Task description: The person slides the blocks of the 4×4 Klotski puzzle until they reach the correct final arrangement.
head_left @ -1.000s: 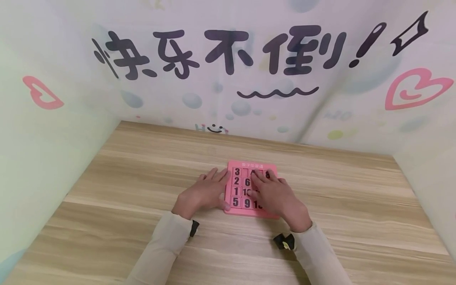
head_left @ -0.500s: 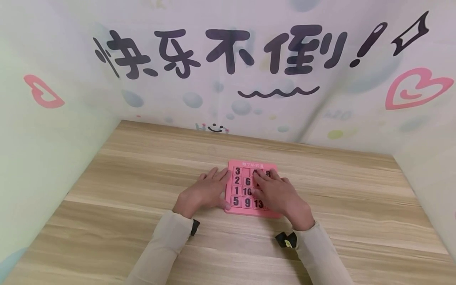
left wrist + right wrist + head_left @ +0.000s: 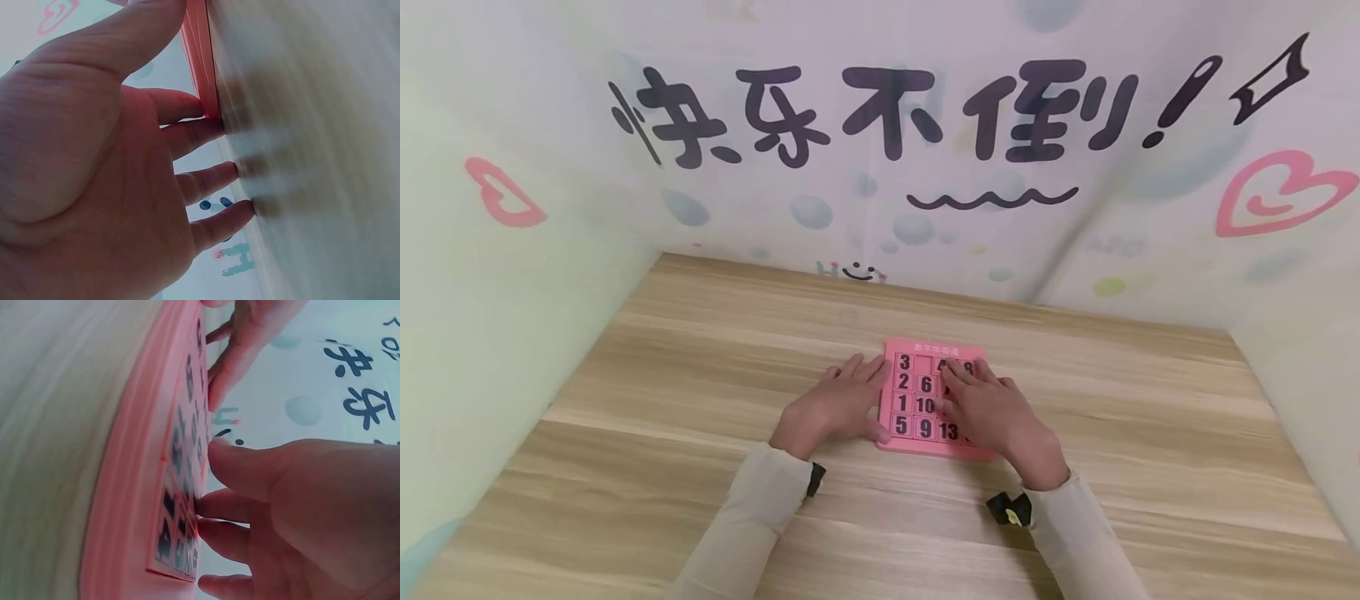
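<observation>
A pink sliding number puzzle [image 3: 925,447] lies flat on the table, its tiles printed with black numerals. In the top row, a gap shows between the 3 and the 4. My left hand [image 3: 837,406] is at the puzzle's left side, thumb near the lower corner and index fingertip by the upper part of that edge. The left wrist view shows its other fingers stretched down to the tabletop. My right hand [image 3: 1000,412] reaches over the right half, fingertips on the upper tiles and thumb over the middle. It hides several tiles there.
The wood-grain table [image 3: 700,358] extends around the puzzle on every side. A white printed backdrop [image 3: 865,192] with large black characters rises along its back edge, and pale walls flank both sides. A black bow [image 3: 1009,508] sits by the right sleeve cuff.
My right hand has shifted slightly right over the tiles, uncovering more of the 4, 10 and 13. The left hand keeps its place at the edge. The whole head view has moved a little.
</observation>
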The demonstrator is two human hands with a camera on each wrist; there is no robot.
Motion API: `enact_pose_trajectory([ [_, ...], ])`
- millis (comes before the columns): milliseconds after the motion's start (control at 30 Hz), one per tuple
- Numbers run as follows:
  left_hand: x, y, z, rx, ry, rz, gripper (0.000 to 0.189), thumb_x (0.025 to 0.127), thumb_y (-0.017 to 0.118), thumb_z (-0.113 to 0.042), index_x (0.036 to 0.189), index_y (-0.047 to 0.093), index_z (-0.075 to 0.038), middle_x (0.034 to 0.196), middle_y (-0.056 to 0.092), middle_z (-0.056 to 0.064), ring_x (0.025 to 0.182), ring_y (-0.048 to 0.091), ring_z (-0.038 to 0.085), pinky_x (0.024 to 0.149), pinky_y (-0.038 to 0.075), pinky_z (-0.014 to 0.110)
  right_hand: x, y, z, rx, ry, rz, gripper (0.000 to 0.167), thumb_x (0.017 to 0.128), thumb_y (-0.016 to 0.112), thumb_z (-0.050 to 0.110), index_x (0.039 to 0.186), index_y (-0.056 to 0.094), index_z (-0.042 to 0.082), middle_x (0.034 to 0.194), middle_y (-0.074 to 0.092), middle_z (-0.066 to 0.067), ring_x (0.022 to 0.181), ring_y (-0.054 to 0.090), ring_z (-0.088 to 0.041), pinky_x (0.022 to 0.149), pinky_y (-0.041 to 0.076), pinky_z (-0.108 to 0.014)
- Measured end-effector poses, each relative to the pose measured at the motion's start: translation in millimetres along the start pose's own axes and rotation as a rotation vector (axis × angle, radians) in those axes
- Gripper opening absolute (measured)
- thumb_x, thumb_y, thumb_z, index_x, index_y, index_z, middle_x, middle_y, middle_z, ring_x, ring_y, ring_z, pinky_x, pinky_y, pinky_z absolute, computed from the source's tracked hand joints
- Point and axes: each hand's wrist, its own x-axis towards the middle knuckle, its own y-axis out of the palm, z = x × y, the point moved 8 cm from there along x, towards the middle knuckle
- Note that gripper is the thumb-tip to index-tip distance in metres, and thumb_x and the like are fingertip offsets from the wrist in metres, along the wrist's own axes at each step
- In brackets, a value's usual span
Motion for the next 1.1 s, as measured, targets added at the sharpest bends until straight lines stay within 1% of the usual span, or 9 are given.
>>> enact_pose_trajectory([
  [167, -0.4, 0.8, 0.0, -0.008, -0.001, -0.002, 0.100, 0.085, 0.075, -0.043, 0.159, 0.017, -0.008, 0.167, 0.010, 0.007, 0.154, 0.002, 0.034, 0.123, 0.010, 0.054, -1.0, -1.4, 2.1, -0.050, -0.022, -0.027, 0.061, 0.104, 0.045, 0.045, 0.152, 0.039, 0.007, 0.160, 0.033, -0.011, 0.148, 0.023, -0.043, 0.111, 0.033, -0.062],
  [367, -0.5, 1.0, 2.0, -0.010, -0.002, -0.007, 0.100, 0.085, 0.075, -0.043, 0.159, 0.017, -0.008, 0.167, 0.010, 0.007, 0.154, 0.002, 0.034, 0.124, 0.009, 0.054, 0.7, -3.2, 3.9, -0.116, -0.048, -0.034, 0.062, 0.104, 0.045, 0.046, 0.151, 0.041, 0.006, 0.158, 0.035, -0.010, 0.147, 0.026, -0.042, 0.112, 0.034, -0.062],
  [433, -0.3, 1.3, 2.4, -0.009, 0.001, -0.006, 0.100, 0.085, 0.075, -0.043, 0.159, 0.017, -0.008, 0.167, 0.010, 0.007, 0.154, 0.002, 0.034, 0.124, 0.009, 0.053, 1.3, -4.1, 4.6, -0.136, -0.061, -0.053, 0.062, 0.103, 0.046, 0.046, 0.151, 0.041, 0.007, 0.158, 0.036, -0.010, 0.147, 0.027, -0.041, 0.112, 0.034, -0.061],
  [567, 0.3, 1.6, 2.0, -0.006, 0.003, -0.005, 0.101, 0.085, 0.075, -0.044, 0.159, 0.017, -0.009, 0.167, 0.011, 0.007, 0.154, 0.003, 0.033, 0.124, 0.011, 0.053, 2.9, -5.3, 8.3, -0.131, -0.106, -0.094, 0.060, 0.103, 0.048, 0.043, 0.152, 0.040, 0.010, 0.158, 0.037, -0.009, 0.147, 0.028, -0.039, 0.112, 0.034, -0.061],
  [667, 1.1, 1.9, 0.8, 0.001, 0.004, -0.003, 0.101, 0.085, 0.075, -0.045, 0.159, 0.017, -0.009, 0.167, 0.011, 0.006, 0.154, 0.003, 0.033, 0.124, 0.012, 0.053, 4.4, -3.4, 10.3, -0.120, -0.127, -0.094, 0.058, 0.104, 0.048, 0.042, 0.152, 0.040, 0.011, 0.158, 0.037, -0.009, 0.147, 0.029, -0.039, 0.112, 0.034, -0.061],
  [900, 1.6, 0.8, -0.4, 0.005, 0.003, -0.002, 0.100, 0.085, 0.075, -0.044, 0.159, 0.017, -0.008, 0.167, 0.010, 0.007, 0.154, 0.003, 0.033, 0.124, 0.011, 0.053, 5.0, -4.2, 10.2, -0.183, -0.139, -0.092, 0.057, 0.103, 0.049, 0.042, 0.150, 0.044, 0.010, 0.156, 0.041, -0.010, 0.145, 0.033, -0.038, 0.110, 0.038, -0.061],
  [1100, 1.0, 1.3, 1.1, 0.002, -0.008, 0.005, 0.101, 0.085, 0.075, -0.044, 0.159, 0.017, -0.009, 0.167, 0.010, 0.006, 0.154, 0.002, 0.032, 0.124, 0.011, 0.053, 5.1, -3.6, 9.2, -0.186, -0.154, -0.088, 0.058, 0.103, 0.048, 0.043, 0.150, 0.043, 0.010, 0.156, 0.041, -0.010, 0.144, 0.034, -0.038, 0.109, 0.039, -0.060],
])
